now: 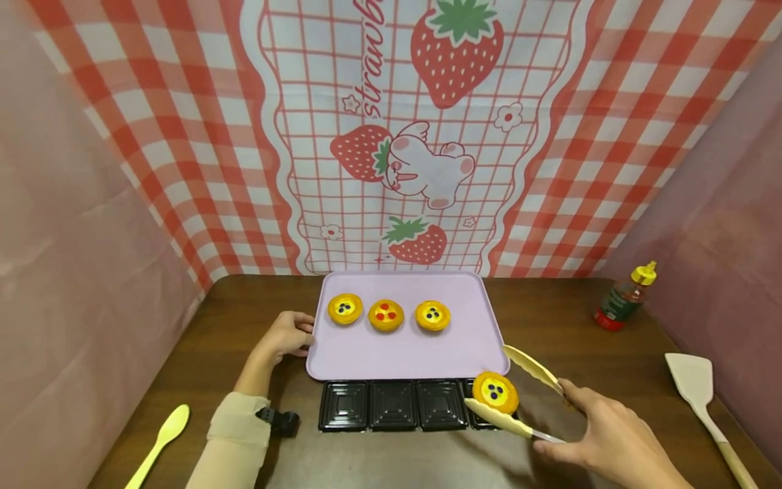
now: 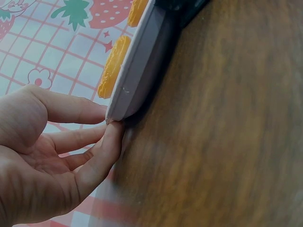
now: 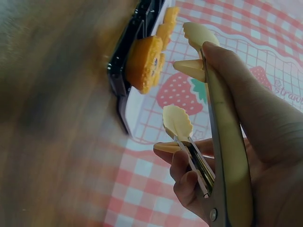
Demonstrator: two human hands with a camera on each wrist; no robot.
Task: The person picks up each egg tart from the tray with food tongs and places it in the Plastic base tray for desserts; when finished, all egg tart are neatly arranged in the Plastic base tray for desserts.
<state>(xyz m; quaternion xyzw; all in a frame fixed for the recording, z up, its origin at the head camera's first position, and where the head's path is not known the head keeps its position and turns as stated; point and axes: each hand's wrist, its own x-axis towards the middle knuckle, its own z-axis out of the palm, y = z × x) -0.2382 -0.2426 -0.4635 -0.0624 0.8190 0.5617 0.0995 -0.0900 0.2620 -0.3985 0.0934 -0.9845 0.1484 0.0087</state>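
My left hand [image 1: 292, 336] pinches the left rim of a lilac tray [image 1: 403, 363]. The left wrist view shows its fingertips on the tray's edge [image 2: 124, 101]. On the tray sit two egg tarts with blue dots, a left one [image 1: 345, 309] and a right one [image 1: 432, 316], and between them a red-dotted tart [image 1: 386, 316]. My right hand [image 1: 611, 431] holds yellow-tipped tongs [image 3: 222, 132], their arms spread apart. Between the tong tips, another blue-dotted tart [image 1: 495, 392] rests in the rightmost compartment of a black plastic container [image 1: 393, 406]; in the right wrist view the tips stand off it.
To the left lies a yellow spoon [image 1: 160, 441]. At the right are a sauce bottle [image 1: 623, 299] with a yellow cap and a white spatula [image 1: 693, 380]. A strawberry-print cloth [image 1: 427, 183] hangs behind the brown table [image 1: 269, 292].
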